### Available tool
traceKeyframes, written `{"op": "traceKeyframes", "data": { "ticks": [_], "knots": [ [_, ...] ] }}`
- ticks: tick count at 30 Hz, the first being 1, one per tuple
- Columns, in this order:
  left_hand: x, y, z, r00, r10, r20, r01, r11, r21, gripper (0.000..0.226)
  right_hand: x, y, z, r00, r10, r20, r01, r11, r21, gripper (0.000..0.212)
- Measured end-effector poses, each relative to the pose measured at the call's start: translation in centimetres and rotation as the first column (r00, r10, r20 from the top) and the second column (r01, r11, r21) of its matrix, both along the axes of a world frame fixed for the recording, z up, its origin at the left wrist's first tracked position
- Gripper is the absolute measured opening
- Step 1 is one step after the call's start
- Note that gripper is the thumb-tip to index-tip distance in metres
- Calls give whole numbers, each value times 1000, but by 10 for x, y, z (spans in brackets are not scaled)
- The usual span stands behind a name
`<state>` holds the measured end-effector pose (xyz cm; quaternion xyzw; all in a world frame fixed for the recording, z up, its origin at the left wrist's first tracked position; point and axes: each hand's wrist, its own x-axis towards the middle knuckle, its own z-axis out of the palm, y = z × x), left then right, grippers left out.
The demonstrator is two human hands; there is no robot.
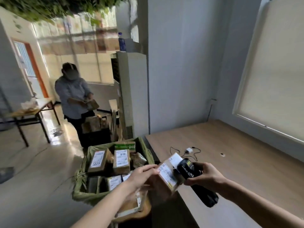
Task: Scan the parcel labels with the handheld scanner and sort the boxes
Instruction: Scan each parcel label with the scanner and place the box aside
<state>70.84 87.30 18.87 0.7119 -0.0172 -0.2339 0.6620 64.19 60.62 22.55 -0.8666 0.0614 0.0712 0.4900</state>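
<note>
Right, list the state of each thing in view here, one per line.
Left hand: grips the small parcel.
Small parcel: held up, label facing the scanner.
Right hand: grips the handheld scanner.
Handheld scanner: head close against the parcel's label.
Green bin: holds several labelled boxes.
White charger: lying on the table, cable loose.
Table: bears the charger.

A light wooden table [230,155] stretches away beyond the gripped scanner. On it, just past the grip, lies a small white rectangular adapter [188,150] trailing a thin black cable [196,153]. Farther right of the grip sits a tiny dark round object [222,154].
</note>
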Motion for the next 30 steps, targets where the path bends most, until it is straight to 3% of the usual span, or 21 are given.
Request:
{"op": "traceKeyframes", "data": {
  "ticks": [5,14,18,21,30],
  "knots": [
    [41,74,-29,981,189,-50,-191,981,-38,41,87,81,-34,996,83,-14,-82,996,20,49],
    [161,119,-74,951,302,-67,-297,952,75,52,237,139,-80,968,232,-99,-225,971,80,51],
    [235,106,-90,960,274,-60,-263,954,147,55,315,129,-95,973,219,-72,-211,972,101,59],
    [286,93,-100,962,271,-46,-257,946,196,67,371,116,-102,966,242,-92,-235,969,78,49],
    [400,74,-130,972,234,-23,-213,920,330,51,490,101,-133,948,278,-152,-273,961,52,50]
  ]
}}
